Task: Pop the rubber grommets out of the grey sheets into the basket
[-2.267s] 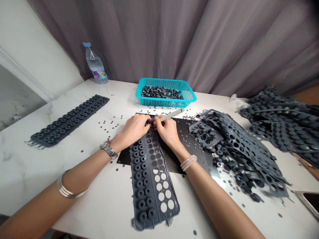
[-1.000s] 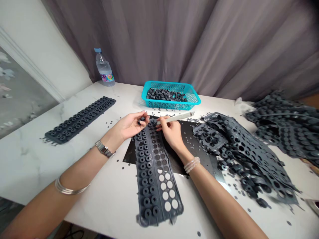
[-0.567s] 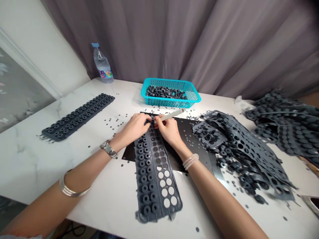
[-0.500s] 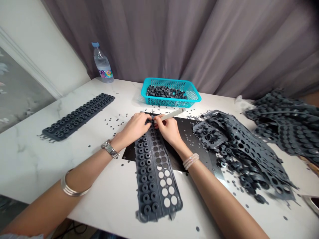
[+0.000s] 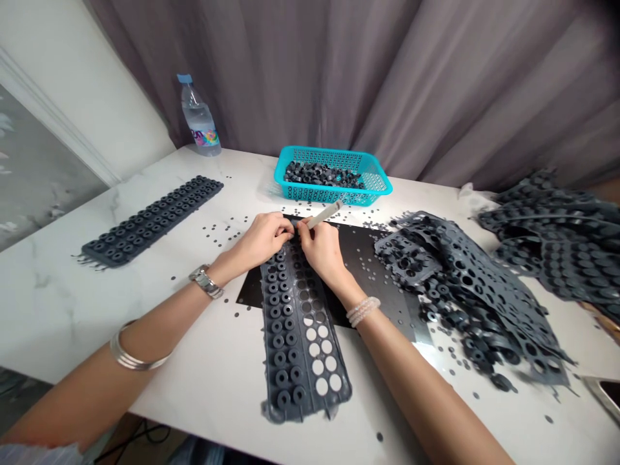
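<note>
A dark rubber sheet lies lengthwise before me, with ring-shaped pieces in its left rows and open round holes in its right rows. At its far end my left hand has its fingers bent together; whatever they pinch is too small to make out. Close beside it, my right hand is closed around a pale pen-like tool, tilted with its upper end to the right. The tool's tip is hidden by my fingers. Beneath the sheet's far part is a black mat.
A turquoise basket of small dark rings stands behind my hands. Another ringed sheet lies left, near a water bottle. Punched sheets and loose rings pile up on the right, with a phone at the edge. Small discs are scattered around.
The tool's upper end has swung left and stands more upright. My right hand has turned slightly, and my left hand has shifted a little to the left. The whole view has moved slightly.
</note>
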The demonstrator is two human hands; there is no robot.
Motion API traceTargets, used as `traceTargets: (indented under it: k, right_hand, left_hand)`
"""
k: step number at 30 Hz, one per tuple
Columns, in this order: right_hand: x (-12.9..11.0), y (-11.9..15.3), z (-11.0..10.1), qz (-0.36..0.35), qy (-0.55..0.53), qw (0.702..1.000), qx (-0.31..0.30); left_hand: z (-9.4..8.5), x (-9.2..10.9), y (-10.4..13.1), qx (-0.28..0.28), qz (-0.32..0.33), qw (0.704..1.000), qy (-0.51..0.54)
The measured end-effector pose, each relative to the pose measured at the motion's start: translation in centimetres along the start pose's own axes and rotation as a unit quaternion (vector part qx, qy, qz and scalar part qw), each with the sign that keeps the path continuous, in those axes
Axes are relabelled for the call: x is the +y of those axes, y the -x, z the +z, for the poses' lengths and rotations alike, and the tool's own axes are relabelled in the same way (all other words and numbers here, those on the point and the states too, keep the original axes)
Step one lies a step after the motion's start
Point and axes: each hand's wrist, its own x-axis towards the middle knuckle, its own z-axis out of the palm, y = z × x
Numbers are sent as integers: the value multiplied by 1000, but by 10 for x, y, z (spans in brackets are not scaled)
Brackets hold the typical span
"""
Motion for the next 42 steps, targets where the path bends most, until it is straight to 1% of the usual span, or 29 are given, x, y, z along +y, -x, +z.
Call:
traceTargets:
  k: [2,3,4,5,6,8,9,10,11,12,13,15,19,21,24,30,37,42]
  right_hand:
    - [1,0,0,10,-18,1000,3]
    - [2,0,0,19,-36,999,5]
    - [4,1,1,32,-64,997,9]
    - [7,1,1,50,-102,993,15]
    - [10,1,2,72,-146,986,24]
    - [16,2,4,116,-231,965,50]
    - [18,2,5,132,-263,954,62]
    - [20,2,5,141,-285,945,73]
    - [21,2,6,146,-298,940,82]
    - [22,1,7,146,-305,937,88]
    - [22,1,7,144,-310,935,92]
    - [21,1,6,141,-314,934,99]
    - [20,2,4,140,-309,934,112]
    - [21,2,4,140,-306,935,114]
    - [21,2,3,141,-299,937,117]
    - [21,2,3,140,-298,937,119]
    - [22,2,3,136,-294,939,116]
    - [22,3,2,127,-287,943,113]
  left_hand:
    - [-9,2,0,23,-22,997,73]
    - [-13,2,0,45,-45,989,132]
    - [-17,2,-1,67,-76,972,210]
    - [-20,1,-2,81,-112,943,303]
    - [-22,0,-3,81,-149,899,403]
    - [-25,-4,-4,49,-224,785,576]
    - [-25,-7,-4,33,-258,728,635]
    - [-25,-8,-5,26,-288,678,676]
    - [-25,-9,-5,26,-312,637,704]
    - [-25,-10,-5,31,-330,607,722]
    - [-24,-10,-4,34,-342,585,734]
    - [-23,-9,-4,36,-357,559,748]
    - [-22,-10,-4,38,-367,530,764]
    - [-22,-10,-4,31,-364,523,771]
    - [-24,-7,-4,30,-362,519,773]
    - [-31,3,-3,30,-364,533,764]
    - [-31,4,-2,42,-351,566,744]
    - [-30,5,-2,52,-354,569,740]
